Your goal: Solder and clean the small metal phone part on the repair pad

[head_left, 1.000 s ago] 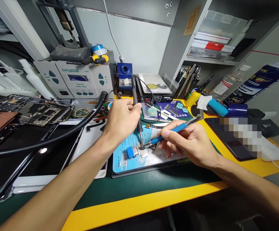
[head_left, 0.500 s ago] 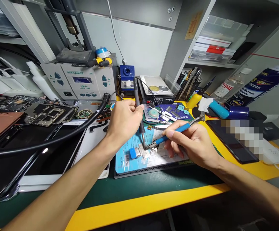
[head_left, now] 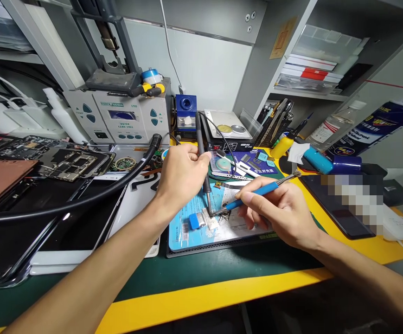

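Observation:
My left hand [head_left: 185,169] is closed round the dark handle of a soldering iron [head_left: 206,183], which points down. Its metal tip meets a small silver metal piece [head_left: 212,223] on a light-blue printed sheet [head_left: 180,243]. Between the thumb and fingers of my right hand [head_left: 284,211] are blue-gripped tweezers [head_left: 255,191], slanting down to the left. Their points are close beside the iron's tip; whether they pinch anything is too small to tell. A small blue block [head_left: 195,221] adjoins the silver piece on its left. Small dark bits lie near the tweezers' points.
Behind stands a hot-air station [head_left: 121,116] with a thick black hose [head_left: 118,197] crossing the left side. Opened phones and boards [head_left: 71,164] lie left. A dark phone [head_left: 329,208], a clear bottle [head_left: 333,125] and a spray can [head_left: 378,127] are on the right.
The camera view has shifted slightly. Both hands keep their hold, and the iron and tweezers stay together at the silver piece, with only a slight change in the tweezers' tilt.

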A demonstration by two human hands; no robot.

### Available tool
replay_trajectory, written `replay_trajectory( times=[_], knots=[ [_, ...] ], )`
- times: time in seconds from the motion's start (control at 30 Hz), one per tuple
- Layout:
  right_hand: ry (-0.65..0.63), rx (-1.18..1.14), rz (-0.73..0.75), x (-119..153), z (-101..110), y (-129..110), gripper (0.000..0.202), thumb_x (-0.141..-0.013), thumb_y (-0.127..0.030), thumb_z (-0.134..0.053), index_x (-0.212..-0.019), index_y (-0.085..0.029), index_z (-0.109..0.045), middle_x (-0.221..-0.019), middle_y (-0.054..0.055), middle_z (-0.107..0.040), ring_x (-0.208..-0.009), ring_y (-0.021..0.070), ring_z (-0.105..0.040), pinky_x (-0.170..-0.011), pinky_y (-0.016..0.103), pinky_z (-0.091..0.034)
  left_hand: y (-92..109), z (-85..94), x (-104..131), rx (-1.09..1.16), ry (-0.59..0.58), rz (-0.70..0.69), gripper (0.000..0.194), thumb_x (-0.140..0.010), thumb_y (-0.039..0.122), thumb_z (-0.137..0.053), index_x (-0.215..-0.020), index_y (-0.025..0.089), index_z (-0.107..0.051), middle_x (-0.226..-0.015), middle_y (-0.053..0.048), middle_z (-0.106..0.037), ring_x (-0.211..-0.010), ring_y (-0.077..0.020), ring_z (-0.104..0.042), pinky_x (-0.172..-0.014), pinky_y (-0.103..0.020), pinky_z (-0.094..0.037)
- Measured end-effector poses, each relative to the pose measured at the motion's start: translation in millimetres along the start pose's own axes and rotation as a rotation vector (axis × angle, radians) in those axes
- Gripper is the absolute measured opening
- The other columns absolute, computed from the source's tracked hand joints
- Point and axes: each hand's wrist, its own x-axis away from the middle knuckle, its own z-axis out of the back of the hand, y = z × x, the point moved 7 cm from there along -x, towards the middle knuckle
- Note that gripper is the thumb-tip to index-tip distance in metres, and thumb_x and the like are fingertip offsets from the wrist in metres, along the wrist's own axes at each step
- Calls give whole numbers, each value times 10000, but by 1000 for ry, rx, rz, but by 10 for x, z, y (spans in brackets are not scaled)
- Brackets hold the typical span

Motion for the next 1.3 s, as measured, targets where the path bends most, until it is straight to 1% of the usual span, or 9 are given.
replay_trajectory(
  times=[0.13, 0.27, 0.4, 0.6, 0.73, 0.9, 1.1, 1.23, 1.3],
  knots=[
    [21, -31, 10, 13, 14, 8, 221, -905, -358, -712, -810, -159, -694, -545, -2, -653, -401, 93, -516, -395, 205, -409, -1, 0, 3, 36, 0, 6, 169, -834, 307, -673, -744, 173, -624, -522, 61, -489, -394, -69, -350, -404, -256, -239],
    [10, -50, 30, 38, 33, 13, 198, -903, -350, -708, -825, -168, -709, -544, -2, -634, -437, 119, -556, -438, 234, -472, -4, 12, 21, 72, 9, 22, 145, -813, 308, -692, -809, 179, -626, -518, 65, -518, -401, -76, -377, -405, -246, -281],
    [1, -19, 68, 60, 46, 0, 167, -893, -317, -714, -809, -172, -721, -632, 26, -679, -483, 134, -615, -422, 229, -463, 23, 25, 32, 112, 16, 19, 139, -798, 285, -709, -808, 182, -616, -537, 64, -548, -411, -75, -397, -407, -240, -299],
    [12, 12, 144, 79, 9, -91, 106, -905, -246, -691, -842, -178, -743, -623, 15, -671, -467, 121, -607, -397, 212, -443, 92, 61, 35, 91, 40, -19, 168, -794, 300, -731, -825, 179, -620, -618, 54, -600, -447, -76, -456, -437, -236, -345],
    [21, 49, 153, 76, -22, -135, 117, -895, -237, -688, -810, -175, -738, -623, 18, -674, -464, 131, -618, -425, 230, -495, 111, 60, 50, 81, 34, -17, 150, -814, 311, -710, -831, 182, -637, -639, 43, -620, -436, -76, -443, -426, -239, -335],
    [22, 45, 164, 77, -11, -129, 112, -896, -234, -683, -817, -170, -728, -668, 33, -702, -472, 132, -629, -431, 235, -513, 116, 13, 65, 90, -23, 20, 134, -877, 292, -624, -846, 169, -669, -881, -31, -749, -398, -51, -393, -376, -261, -287],
    [12, 107, 199, 94, -33, -175, 117, -910, -214, -642, -826, -171, -712, -577, 6, -639, -498, 149, -630, -486, 266, -536, 109, 6, 43, 103, -46, 63, 198, -908, 309, -597, -782, 169, -657, -737, -15, -694, -414, -57, -395, -364, -241, -296],
    [4, 150, 250, 113, -55, -203, 112, -922, -176, -619, -848, -178, -703, -644, 5, -652, -512, 129, -623, -496, 254, -531, 112, 1, 39, 173, -91, 72, 92, -859, 260, -666, -870, 169, -674, -703, 5, -658, -433, -57, -403, -348, -212, -295],
    [3, 166, 267, 118, -53, -200, 111, -927, -167, -618, -856, -182, -701, -683, 7, -661, -528, 123, -630, -511, 249, -535, 103, -3, 43, 195, -118, 83, 134, -810, 239, -720, -923, 175, -687, -624, 37, -586, -429, -61, -388, -339, -201, -281]
  ],
)
